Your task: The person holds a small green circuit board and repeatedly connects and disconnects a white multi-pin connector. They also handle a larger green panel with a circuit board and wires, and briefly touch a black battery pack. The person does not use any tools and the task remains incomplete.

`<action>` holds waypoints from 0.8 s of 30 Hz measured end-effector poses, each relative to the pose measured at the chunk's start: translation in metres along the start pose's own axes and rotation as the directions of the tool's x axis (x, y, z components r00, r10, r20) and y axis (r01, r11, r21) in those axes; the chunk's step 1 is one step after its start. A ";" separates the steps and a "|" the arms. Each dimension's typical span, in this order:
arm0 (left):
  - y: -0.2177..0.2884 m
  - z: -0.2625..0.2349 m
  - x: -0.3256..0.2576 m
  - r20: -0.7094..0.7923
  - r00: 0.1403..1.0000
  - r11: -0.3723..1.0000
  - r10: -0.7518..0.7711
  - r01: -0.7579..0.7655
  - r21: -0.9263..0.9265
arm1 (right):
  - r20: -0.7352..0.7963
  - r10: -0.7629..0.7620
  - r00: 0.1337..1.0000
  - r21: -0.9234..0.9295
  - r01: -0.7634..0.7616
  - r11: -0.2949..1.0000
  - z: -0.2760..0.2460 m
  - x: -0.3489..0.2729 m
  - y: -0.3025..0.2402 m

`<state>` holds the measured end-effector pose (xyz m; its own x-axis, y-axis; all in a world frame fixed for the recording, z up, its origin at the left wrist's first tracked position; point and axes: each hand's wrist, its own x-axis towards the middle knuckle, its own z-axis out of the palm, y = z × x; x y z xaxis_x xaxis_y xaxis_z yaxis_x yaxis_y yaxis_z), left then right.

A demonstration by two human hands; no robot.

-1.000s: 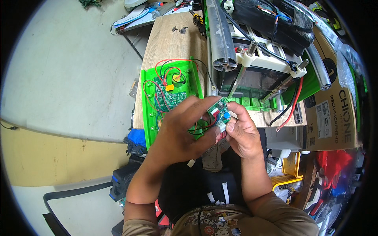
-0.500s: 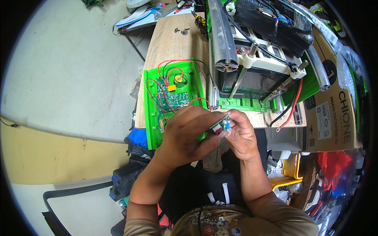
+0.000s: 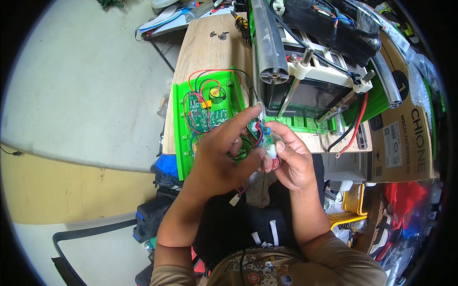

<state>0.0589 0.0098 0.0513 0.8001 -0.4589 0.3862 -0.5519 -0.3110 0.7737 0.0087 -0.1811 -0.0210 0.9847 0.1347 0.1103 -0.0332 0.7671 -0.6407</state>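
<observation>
Between my hands is a small green circuit board (image 3: 255,129) with white connectors, a blue part and red and black wires, tilted. My left hand (image 3: 214,155) has its index finger stretched along the far side and its thumb at the near side of the board. The thumb and index finger of my right hand (image 3: 296,159) close on the board's right end, beside a whitish connector. A white plug (image 3: 234,200) dangles on thin wires below my left hand. Partly behind that hand lies a green housing (image 3: 180,128) with a larger circuit board (image 3: 217,119) and a round yellow-topped part (image 3: 217,93).
A wooden bench (image 3: 200,50) carries the housing and a few small dark pieces (image 3: 222,35). At right stands a green-framed battery assembly (image 3: 305,97) with metal tubes and a loose red cable (image 3: 355,136). Beyond it is a cardboard box (image 3: 405,143). A yellow crate (image 3: 354,202) sits lower right.
The small board has turned to show more of its face and wires. My left index finger has stretched out, and the white plug now hangs in view below.
</observation>
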 end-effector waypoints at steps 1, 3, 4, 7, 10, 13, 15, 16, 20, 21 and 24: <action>-0.002 -0.001 -0.001 -0.001 0.999 0.998 -0.051 0.050 -0.044 | -0.010 0.016 1.000 0.026 -0.015 1.000 0.000 0.001 0.000; -0.005 0.000 -0.002 0.003 0.987 0.979 -0.158 0.157 -0.133 | -0.022 0.043 0.999 0.079 -0.041 0.996 -0.001 0.002 -0.002; -0.007 0.001 -0.002 -0.001 0.987 0.975 -0.160 0.158 -0.156 | -0.024 0.056 0.998 0.100 -0.053 0.994 -0.002 0.002 -0.003; -0.010 0.004 -0.002 -0.021 0.983 0.959 -0.181 0.171 -0.225 | 0.022 0.101 0.995 0.154 -0.103 0.983 -0.004 0.001 -0.008; -0.011 0.008 -0.002 -0.048 0.970 0.926 -0.239 0.213 -0.312 | 0.088 0.089 0.992 0.183 -0.104 0.978 -0.004 0.000 -0.008; -0.010 0.009 -0.001 -0.048 0.953 0.876 -0.300 0.254 -0.411 | 0.098 0.073 0.993 0.111 -0.084 0.990 -0.004 -0.001 -0.011; -0.009 0.009 -0.001 -0.031 0.945 0.848 -0.326 0.278 -0.452 | 0.088 0.073 0.993 0.078 -0.080 0.994 -0.003 -0.001 -0.013; -0.009 0.008 -0.001 -0.035 0.945 0.858 -0.324 0.278 -0.432 | 0.082 0.075 0.994 0.083 -0.082 0.993 -0.002 -0.002 -0.014; -0.006 0.003 0.001 -0.031 0.929 0.860 -0.369 0.329 -0.391 | 0.074 0.049 0.996 0.123 -0.058 0.991 0.006 -0.007 -0.016; -0.005 0.000 0.002 -0.024 0.921 0.853 -0.388 0.349 -0.388 | 0.085 0.031 0.996 0.113 -0.041 0.993 0.008 -0.007 -0.017; -0.001 -0.005 0.003 0.041 0.876 0.780 -0.481 0.448 -0.437 | 0.115 -0.004 0.993 0.094 -0.007 0.996 0.013 -0.007 -0.019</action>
<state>0.0630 0.0126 0.0539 0.9566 -0.2862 -0.0541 0.0309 -0.0850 0.9959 -0.0001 -0.1882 0.0001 0.9586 0.2032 0.1994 -0.0561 0.8214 -0.5675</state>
